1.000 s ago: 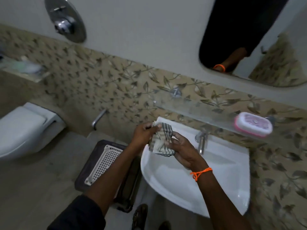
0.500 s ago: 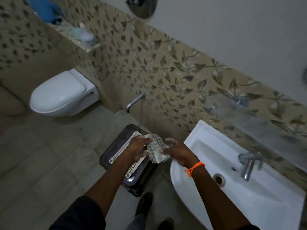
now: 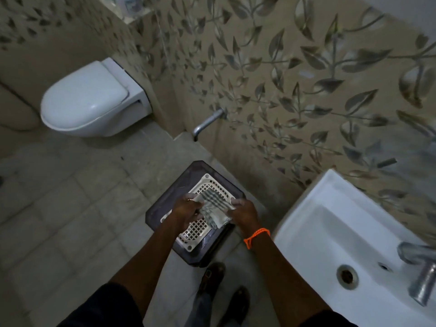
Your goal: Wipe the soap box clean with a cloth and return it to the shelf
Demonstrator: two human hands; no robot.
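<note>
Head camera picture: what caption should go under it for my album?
Both hands, left hand and right hand, hold a checked cloth above a stool beside the sink.

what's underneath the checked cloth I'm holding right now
Below the cloth, held by the left hand and right hand, sits a dark stool with a white perforated top. The cloth and hands hide part of that top.

Left hand [image 3: 186,210], right hand [image 3: 244,212] grip cloth [image 3: 214,208].
</note>
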